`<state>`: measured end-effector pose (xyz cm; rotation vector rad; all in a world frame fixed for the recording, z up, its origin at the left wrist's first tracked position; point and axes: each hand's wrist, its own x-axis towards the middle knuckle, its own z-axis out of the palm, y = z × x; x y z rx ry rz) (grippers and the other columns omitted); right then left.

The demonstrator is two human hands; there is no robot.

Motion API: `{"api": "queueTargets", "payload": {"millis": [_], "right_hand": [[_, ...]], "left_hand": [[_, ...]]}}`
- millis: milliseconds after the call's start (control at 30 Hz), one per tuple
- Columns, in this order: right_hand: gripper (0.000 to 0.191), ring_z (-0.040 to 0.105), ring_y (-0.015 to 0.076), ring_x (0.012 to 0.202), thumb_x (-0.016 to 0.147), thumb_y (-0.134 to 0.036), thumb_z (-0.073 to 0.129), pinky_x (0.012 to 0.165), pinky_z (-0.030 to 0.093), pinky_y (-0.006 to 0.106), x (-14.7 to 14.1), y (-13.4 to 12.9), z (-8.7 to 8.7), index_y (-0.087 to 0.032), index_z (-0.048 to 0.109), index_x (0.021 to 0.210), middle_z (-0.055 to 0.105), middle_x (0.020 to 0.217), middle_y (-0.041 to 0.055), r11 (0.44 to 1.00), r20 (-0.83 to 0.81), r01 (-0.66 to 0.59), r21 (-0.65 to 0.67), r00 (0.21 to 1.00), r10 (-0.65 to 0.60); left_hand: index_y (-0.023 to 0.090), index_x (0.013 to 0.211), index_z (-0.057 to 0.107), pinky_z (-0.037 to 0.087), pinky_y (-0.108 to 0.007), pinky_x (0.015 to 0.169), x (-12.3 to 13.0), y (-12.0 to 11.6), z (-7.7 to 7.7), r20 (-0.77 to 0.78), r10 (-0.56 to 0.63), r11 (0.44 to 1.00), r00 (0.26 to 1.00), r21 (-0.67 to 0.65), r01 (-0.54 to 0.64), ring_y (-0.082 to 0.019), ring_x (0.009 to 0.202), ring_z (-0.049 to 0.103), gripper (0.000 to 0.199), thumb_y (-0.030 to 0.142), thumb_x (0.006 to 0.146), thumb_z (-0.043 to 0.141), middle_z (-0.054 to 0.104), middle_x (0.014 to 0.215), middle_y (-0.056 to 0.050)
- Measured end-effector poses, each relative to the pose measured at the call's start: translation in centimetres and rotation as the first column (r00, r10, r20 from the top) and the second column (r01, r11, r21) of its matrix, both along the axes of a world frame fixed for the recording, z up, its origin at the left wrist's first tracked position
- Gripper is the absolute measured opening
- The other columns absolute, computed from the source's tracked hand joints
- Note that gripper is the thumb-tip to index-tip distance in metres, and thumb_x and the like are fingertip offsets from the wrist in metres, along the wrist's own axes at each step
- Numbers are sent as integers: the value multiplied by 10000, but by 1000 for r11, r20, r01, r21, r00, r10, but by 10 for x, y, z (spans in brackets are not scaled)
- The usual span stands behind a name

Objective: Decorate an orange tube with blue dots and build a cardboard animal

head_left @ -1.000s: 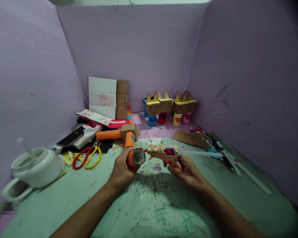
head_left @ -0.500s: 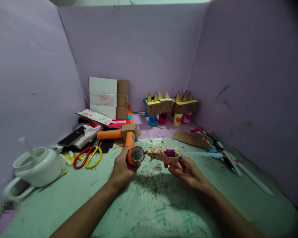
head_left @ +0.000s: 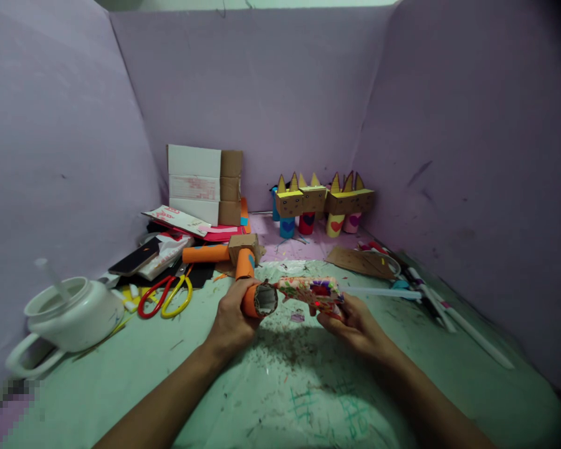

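Right hand point(head_left: 356, 322) grips a flowery glue gun point(head_left: 302, 288); left hand point(head_left: 234, 317) grips an orange cardboard tube point(head_left: 250, 302), just turned rightward, which seems handier.

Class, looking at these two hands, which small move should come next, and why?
Probably turn the orange tube slightly, bringing more of its rim to the nozzle: the left hand grips the tube, and the right hand holds the glue gun with its nozzle at or very near the rim.
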<state>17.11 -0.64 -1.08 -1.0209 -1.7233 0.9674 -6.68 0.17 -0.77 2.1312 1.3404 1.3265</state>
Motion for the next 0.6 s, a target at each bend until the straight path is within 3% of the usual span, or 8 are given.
{"api": "queueTargets", "payload": {"millis": [600], "right_hand": [[309, 327, 118, 562, 750, -453, 618, 485, 292, 245, -6, -4, 5, -186, 494, 656, 373, 615, -22, 997, -4, -42, -60, 999, 41]], "left_hand": [[174, 1047, 588, 481, -376, 883, -1, 1, -8, -74, -46, 998, 996, 47, 50, -232, 971, 606, 439, 2, 644, 556, 641, 1021, -78]]}}
